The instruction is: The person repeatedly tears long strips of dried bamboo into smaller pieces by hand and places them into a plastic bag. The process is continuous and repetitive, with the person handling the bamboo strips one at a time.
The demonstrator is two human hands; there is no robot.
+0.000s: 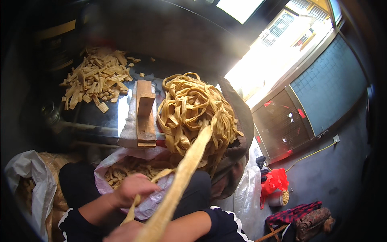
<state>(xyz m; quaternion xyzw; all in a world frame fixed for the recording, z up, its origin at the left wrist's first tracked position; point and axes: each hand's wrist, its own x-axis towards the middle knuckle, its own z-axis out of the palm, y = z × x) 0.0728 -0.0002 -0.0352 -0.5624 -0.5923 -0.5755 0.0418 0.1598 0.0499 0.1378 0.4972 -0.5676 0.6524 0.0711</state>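
Observation:
A long tan dried strip (184, 169) runs from a large tangled heap of such strips (193, 106) down across my right forearm. My left hand (136, 189) is closed on a part of a strip over an open pink-white woven sack (104, 172) of short cut pieces. Lower down, near the bottom edge, my right hand (125, 231) is partly covered by the strip; a narrow length spans between both hands. A wooden block tool with an upright piece (146, 113) stands on a padded cloth left of the heap.
Short cut pieces (96, 78) are piled on the dark table at upper left, near a glass jar (50, 112). Another open sack (33, 172) stands at lower left. A red plastic bag (275, 181), a small container and a stool with clothing (293, 214) are at right.

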